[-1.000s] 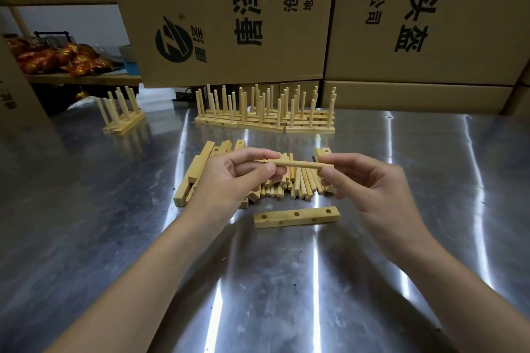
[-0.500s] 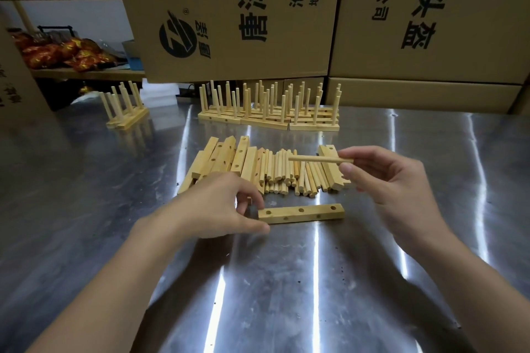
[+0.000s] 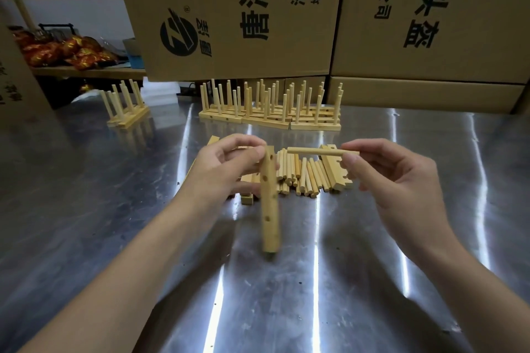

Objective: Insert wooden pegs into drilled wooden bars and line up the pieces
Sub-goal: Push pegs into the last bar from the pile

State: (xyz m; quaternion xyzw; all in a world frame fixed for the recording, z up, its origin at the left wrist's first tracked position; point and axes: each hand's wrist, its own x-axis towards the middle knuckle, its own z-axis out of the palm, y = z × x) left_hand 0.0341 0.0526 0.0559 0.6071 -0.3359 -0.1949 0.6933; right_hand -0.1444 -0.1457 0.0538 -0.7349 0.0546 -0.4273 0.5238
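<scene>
Stacked cardboard boxes (image 3: 229, 14) printed in black fill the back of the view, standing on a shiny metal counter (image 3: 86, 195). In front of them a long row of finished bars (image 3: 269, 120) sits side by side with pegs standing up from them, and a smaller group of the same pieces (image 3: 126, 120) stands well apart to the left. Nearer, a loose pile of pegs (image 3: 304, 178) lies flanked by undrilled-looking and drilled bars. The left hand (image 3: 226, 172) is above the left side of that pile, its fingers curled round the top end of a drilled bar (image 3: 269, 209) – the bar hangs nearly upright, holes showing along its face, and whether its blurred lower end touches the counter cannot be told. The right hand (image 3: 393, 178) pinches a single peg (image 3: 315, 151) by its right end between thumb and forefinger – the peg lies level over the pile, its free end pointing left, near the bar's top but apart from it.
</scene>
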